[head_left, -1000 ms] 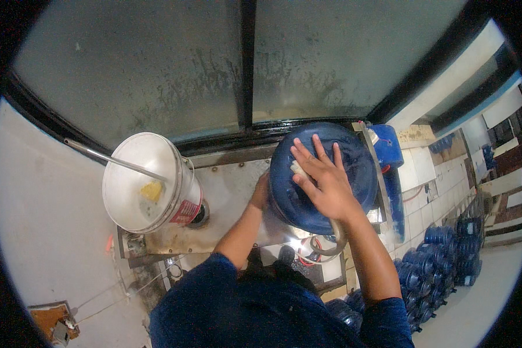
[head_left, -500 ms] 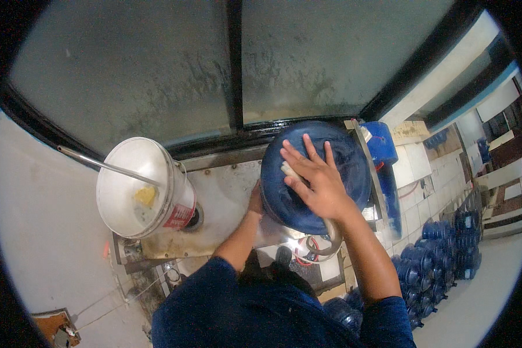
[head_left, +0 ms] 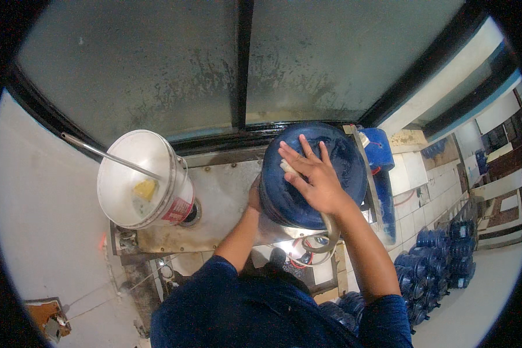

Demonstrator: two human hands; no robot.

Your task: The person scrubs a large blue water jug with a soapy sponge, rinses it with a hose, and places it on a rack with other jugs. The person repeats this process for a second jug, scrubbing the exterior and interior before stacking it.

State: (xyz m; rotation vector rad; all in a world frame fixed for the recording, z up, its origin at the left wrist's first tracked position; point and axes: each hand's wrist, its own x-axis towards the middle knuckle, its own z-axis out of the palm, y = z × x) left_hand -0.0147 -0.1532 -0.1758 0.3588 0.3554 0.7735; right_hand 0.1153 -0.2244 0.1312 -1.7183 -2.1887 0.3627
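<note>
A large blue water jug [head_left: 345, 174] stands on the metal counter, its round, wet end facing up. My right hand [head_left: 316, 177] lies across that end with the fingers spread. Under its palm runs a pale hose [head_left: 332, 235]; the tip pokes out between thumb and index finger, and the rest loops down past the wrist. Against the jug's left side rests my left hand [head_left: 254, 194], its fingertips hidden by the jug. To the left, a white bucket [head_left: 167, 211] holds a yellow sponge [head_left: 145, 189] and a metal rod [head_left: 110, 156] that leans over its rim.
The metal counter [head_left: 220, 194] has a raised edge and a round hole beside the bucket. Dark-framed frosted panes [head_left: 156, 69] rise behind it. A blue drum-like container [head_left: 379, 149] stands right of the jug. Several blue water jugs [head_left: 432, 261] are stacked on the floor at right.
The view has shifted slightly. Both hands keep nearly the same places on the jug, and the hose loop below the right wrist hangs a little differently.
</note>
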